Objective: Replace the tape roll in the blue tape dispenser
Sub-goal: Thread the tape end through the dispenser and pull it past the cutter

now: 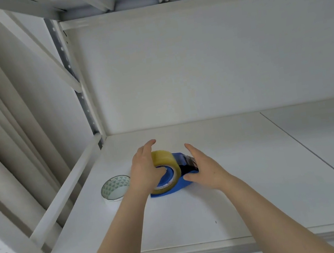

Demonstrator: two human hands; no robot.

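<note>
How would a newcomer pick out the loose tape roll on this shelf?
On the white shelf, look just left of the left hand, which holds the yellowish roll on the blue dispenser. The loose roll lies flat there, apart. Unlike the yellowish one, it is whitish with green triangles inside.

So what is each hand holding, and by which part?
The left hand grips the clear tape roll, thumb at its core, fingers over its rim. The right hand only braces the blue dispenser.

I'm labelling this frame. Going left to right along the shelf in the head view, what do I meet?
Patterned tape roll → left hand → yellow tape roll → right hand.
</note>
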